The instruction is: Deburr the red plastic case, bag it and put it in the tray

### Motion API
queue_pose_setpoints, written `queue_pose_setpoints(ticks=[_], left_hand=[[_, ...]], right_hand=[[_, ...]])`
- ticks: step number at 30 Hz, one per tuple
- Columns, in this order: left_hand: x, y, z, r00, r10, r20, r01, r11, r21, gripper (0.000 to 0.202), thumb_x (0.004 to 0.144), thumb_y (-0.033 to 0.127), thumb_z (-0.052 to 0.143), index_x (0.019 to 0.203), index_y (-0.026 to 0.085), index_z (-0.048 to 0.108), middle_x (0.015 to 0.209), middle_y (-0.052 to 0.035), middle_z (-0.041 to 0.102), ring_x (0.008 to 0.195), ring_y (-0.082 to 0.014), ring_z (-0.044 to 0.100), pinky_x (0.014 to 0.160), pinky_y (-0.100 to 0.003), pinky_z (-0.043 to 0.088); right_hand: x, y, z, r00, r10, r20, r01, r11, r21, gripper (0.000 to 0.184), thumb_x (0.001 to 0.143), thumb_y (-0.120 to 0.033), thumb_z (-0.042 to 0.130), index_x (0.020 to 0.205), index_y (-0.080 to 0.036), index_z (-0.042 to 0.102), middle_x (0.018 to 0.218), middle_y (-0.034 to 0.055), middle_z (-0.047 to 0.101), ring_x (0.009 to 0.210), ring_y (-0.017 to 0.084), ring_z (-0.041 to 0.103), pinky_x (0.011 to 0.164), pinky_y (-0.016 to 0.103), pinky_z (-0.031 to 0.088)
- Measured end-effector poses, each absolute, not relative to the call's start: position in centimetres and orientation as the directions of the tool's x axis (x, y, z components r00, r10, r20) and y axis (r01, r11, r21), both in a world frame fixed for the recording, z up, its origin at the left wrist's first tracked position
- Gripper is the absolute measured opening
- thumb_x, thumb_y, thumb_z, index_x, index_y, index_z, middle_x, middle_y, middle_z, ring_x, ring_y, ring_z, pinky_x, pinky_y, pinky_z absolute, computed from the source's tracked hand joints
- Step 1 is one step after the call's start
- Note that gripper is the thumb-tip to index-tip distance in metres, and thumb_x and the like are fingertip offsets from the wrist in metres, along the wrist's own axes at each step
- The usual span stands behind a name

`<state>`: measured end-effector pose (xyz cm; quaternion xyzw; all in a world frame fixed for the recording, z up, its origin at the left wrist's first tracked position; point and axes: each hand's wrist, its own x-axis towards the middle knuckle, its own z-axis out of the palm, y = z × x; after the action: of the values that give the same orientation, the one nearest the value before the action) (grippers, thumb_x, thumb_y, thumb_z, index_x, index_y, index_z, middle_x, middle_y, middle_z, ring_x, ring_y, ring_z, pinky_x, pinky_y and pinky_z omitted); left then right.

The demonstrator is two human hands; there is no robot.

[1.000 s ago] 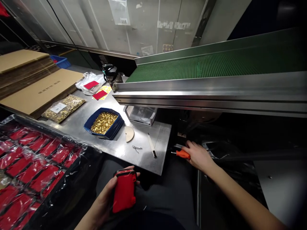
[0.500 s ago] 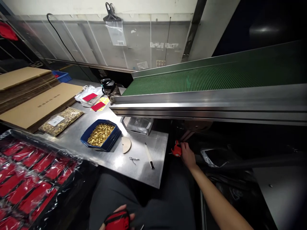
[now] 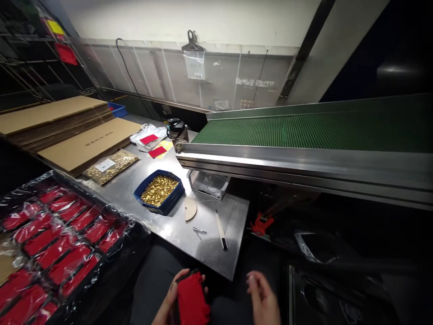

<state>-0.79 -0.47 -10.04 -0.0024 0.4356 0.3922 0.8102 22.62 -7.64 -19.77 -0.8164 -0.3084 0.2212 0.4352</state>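
Note:
At the bottom of the view my left hand point(image 3: 171, 300) is closed around a red pouch-like case point(image 3: 191, 300) above my lap. My right hand point(image 3: 262, 298) hovers just right of the case, empty, with its fingers loosely apart. An orange-handled tool point(image 3: 261, 224) rests in the dark gap beyond the steel table's right edge, well away from both hands.
The steel table point(image 3: 152, 216) carries a blue tray of small gold parts point(image 3: 158, 192), a bagged batch of them point(image 3: 110, 166), a half-round wooden piece point(image 3: 190, 208), tweezers point(image 3: 199, 231) and a pen-like tool point(image 3: 221, 229). Wrapped red cases point(image 3: 50, 243) fill the left. A green conveyor point(image 3: 304, 131) runs on the right; cardboard sheets point(image 3: 67, 131) are stacked far left.
My right hand left the orange-handled tool in the gap and drew back next to the red case. The view tilted up and shifted.

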Motion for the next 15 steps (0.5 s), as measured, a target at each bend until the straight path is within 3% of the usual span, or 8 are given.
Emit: queue_pose_setpoints(ticks=[2,5,7,10,15], left_hand=[[1.5,0.4,-9.9,0.301,0.643,-0.705,-0.652,0.678,0.340,0.075,0.068,0.061,0.090,0.129,0.031,0.058,0.120,-0.0109,0.077,0.115,-0.0370,0.071,0.100,-0.047,0.055],[3.3,1.3,-9.9,0.298,0.657,-0.692,-0.661,0.665,0.347,0.077,0.070,0.055,0.092,0.133,0.031,0.055,0.120,-0.0091,0.076,0.119,-0.0345,0.070,0.107,-0.045,0.052],[2.9,1.7,-10.0,0.288,0.665,-0.689,-0.684,0.647,0.338,0.076,0.076,0.054,0.088,0.138,0.029,0.053,0.124,-0.0108,0.075,0.122,-0.0352,0.068,0.108,-0.047,0.051],[0.3,1.7,-10.0,0.278,0.666,-0.692,-0.728,0.616,0.301,0.079,0.081,0.058,0.080,0.146,0.023,0.050,0.127,-0.0159,0.073,0.125,-0.0392,0.066,0.108,-0.052,0.052],[-4.0,1.9,-9.2,0.290,0.655,-0.697,-0.772,0.591,0.234,0.079,0.088,0.065,0.068,0.147,0.015,0.054,0.127,-0.0196,0.074,0.124,-0.0413,0.066,0.111,-0.054,0.051]], right_hand=[[18.3,-8.2,-18.4,0.483,0.868,-0.114,0.334,-0.303,-0.893,0.061,0.090,-0.077,0.046,0.125,-0.031,0.066,0.110,0.0103,0.077,0.096,0.033,0.076,0.075,0.038,0.063],[16.0,-6.7,-15.4,0.176,0.970,-0.170,0.423,-0.230,-0.876,0.099,0.077,-0.077,0.067,0.159,-0.031,0.036,0.156,0.0115,0.051,0.136,0.039,0.057,0.098,0.042,0.059],[16.6,-4.7,-12.8,0.037,0.968,-0.248,0.476,-0.235,-0.847,0.105,0.077,-0.070,0.073,0.163,-0.028,0.029,0.157,0.0135,0.049,0.137,0.039,0.056,0.103,0.043,0.056],[17.5,-1.5,-8.8,-0.122,0.936,-0.330,0.514,-0.225,-0.828,0.097,0.086,-0.062,0.066,0.165,-0.024,0.025,0.145,0.0153,0.060,0.131,0.035,0.061,0.108,0.045,0.052],[12.3,1.5,-6.0,-0.283,0.884,-0.373,0.586,-0.149,-0.797,0.121,0.066,-0.049,0.084,0.164,-0.014,0.024,0.158,0.0219,0.046,0.142,0.041,0.049,0.116,0.048,0.043]])
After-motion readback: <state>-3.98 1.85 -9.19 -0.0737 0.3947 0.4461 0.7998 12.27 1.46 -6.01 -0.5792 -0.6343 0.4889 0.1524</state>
